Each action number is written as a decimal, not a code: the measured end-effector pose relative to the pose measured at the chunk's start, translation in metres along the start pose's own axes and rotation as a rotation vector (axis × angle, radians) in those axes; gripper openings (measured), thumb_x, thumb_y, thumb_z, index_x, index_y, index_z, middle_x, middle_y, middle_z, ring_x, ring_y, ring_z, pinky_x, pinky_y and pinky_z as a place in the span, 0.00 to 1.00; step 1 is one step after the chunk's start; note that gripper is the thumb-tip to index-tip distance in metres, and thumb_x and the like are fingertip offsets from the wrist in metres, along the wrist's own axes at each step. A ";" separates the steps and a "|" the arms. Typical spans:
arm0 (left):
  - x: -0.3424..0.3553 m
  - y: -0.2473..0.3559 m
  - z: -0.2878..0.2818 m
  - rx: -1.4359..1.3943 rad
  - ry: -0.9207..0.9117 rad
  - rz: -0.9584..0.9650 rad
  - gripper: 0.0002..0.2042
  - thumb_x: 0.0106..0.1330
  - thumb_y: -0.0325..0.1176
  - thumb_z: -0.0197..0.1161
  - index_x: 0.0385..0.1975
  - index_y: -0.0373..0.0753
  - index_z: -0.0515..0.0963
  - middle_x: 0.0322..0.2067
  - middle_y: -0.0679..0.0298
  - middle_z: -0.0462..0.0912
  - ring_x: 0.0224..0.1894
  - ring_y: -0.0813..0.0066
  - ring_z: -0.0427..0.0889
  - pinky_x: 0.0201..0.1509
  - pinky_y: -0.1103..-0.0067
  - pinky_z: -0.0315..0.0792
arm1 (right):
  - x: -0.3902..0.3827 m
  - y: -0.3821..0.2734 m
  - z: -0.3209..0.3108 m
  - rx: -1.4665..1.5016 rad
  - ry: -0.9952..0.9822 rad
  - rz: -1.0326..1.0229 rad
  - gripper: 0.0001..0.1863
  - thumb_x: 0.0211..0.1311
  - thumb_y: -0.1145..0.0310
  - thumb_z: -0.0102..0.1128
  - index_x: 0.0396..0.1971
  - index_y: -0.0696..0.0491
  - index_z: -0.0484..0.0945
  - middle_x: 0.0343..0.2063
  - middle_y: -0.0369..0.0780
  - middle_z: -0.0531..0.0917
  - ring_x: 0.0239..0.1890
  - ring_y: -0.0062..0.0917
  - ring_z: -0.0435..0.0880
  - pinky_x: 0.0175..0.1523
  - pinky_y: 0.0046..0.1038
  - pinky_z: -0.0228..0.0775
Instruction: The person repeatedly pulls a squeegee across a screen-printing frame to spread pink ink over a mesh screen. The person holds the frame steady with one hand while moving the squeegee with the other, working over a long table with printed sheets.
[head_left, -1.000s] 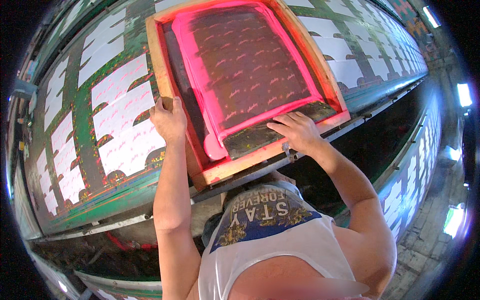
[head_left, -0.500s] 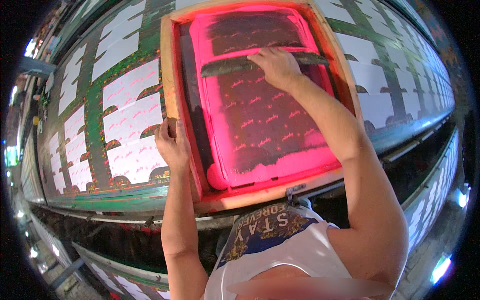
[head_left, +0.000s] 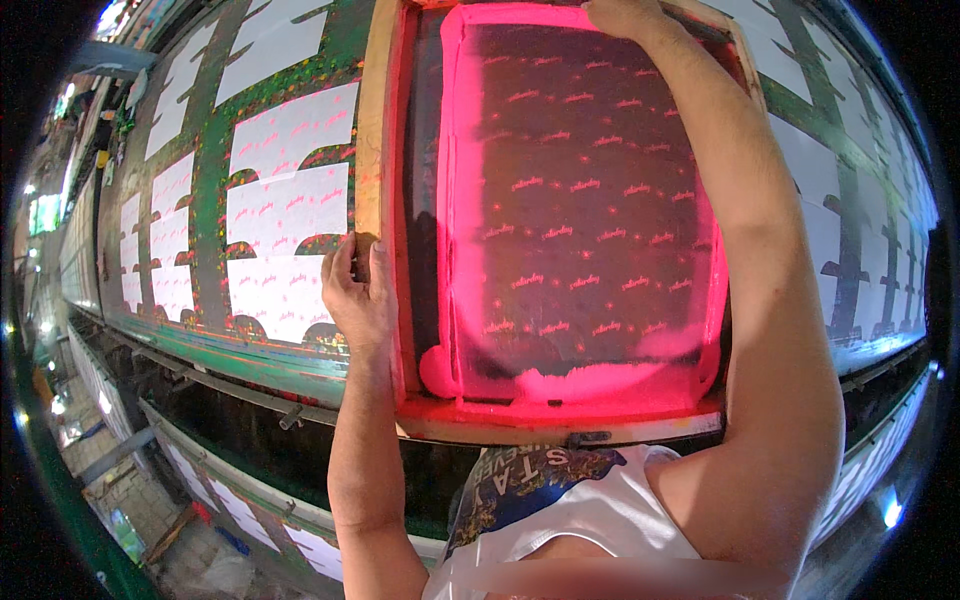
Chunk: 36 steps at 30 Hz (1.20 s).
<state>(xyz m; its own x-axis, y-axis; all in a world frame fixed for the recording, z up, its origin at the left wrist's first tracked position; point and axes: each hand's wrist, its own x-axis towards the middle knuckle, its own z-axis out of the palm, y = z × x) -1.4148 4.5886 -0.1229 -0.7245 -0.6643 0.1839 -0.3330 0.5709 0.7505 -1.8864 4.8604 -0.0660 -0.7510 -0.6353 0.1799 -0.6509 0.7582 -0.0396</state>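
A wooden screen-printing frame [head_left: 374, 130] lies in front of me, its dark mesh [head_left: 590, 255] showing rows of small pink motifs. Bright pink ink [head_left: 580, 385] lies along the mesh's near end and down its sides. My left hand [head_left: 360, 305] grips the frame's left bar, thumb and fingers closed about the wood. At the frame's far end my right hand [head_left: 630, 16] is closed, partly cut off by the picture's top edge. The squeegee it held a moment ago is out of sight there.
White cut panels with pink prints [head_left: 290, 205] lie left of the frame on a long green table [head_left: 200, 352]. Plain white panels [head_left: 805, 170] lie to the right. A metal rail [head_left: 290, 415] runs along the near table edge.
My right hand has moved away from me to the far end, carrying the squeegee out of view. The frame appears farther right and lower in the picture; my left hand stays on its bar.
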 end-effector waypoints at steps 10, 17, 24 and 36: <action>0.002 0.005 0.000 0.023 0.032 0.068 0.23 0.79 0.43 0.73 0.56 0.24 0.86 0.40 0.51 0.85 0.39 0.63 0.86 0.47 0.68 0.81 | -0.017 -0.016 -0.028 0.026 -0.227 -0.050 0.19 0.62 0.63 0.66 0.51 0.50 0.93 0.48 0.53 0.93 0.56 0.51 0.92 0.61 0.53 0.84; 0.010 -0.003 0.001 0.083 0.002 0.121 0.21 0.78 0.45 0.72 0.52 0.28 0.88 0.38 0.49 0.85 0.39 0.55 0.86 0.47 0.63 0.80 | -0.122 -0.069 -0.045 0.075 -0.172 -0.133 0.16 0.64 0.67 0.68 0.50 0.50 0.91 0.43 0.51 0.93 0.52 0.50 0.92 0.60 0.55 0.84; 0.013 -0.003 -0.001 0.172 -0.011 0.185 0.22 0.76 0.49 0.70 0.52 0.32 0.88 0.41 0.46 0.86 0.47 0.43 0.86 0.55 0.54 0.80 | -0.253 -0.151 -0.081 0.094 -0.348 -0.018 0.13 0.66 0.67 0.70 0.49 0.49 0.92 0.41 0.48 0.94 0.49 0.47 0.94 0.56 0.52 0.85; 0.009 -0.001 -0.001 0.269 -0.019 0.190 0.25 0.67 0.47 0.76 0.55 0.33 0.88 0.51 0.42 0.89 0.55 0.39 0.89 0.62 0.52 0.82 | -0.450 -0.263 -0.103 0.068 -0.362 -0.020 0.18 0.62 0.67 0.72 0.53 0.49 0.91 0.45 0.41 0.91 0.52 0.38 0.93 0.57 0.43 0.86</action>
<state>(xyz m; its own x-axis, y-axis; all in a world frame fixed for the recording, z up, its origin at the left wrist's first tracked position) -1.4203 4.5821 -0.1217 -0.7992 -0.5263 0.2904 -0.3366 0.7921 0.5092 -1.3652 4.9620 -0.0351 -0.7207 -0.6701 -0.1775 -0.6627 0.7411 -0.1074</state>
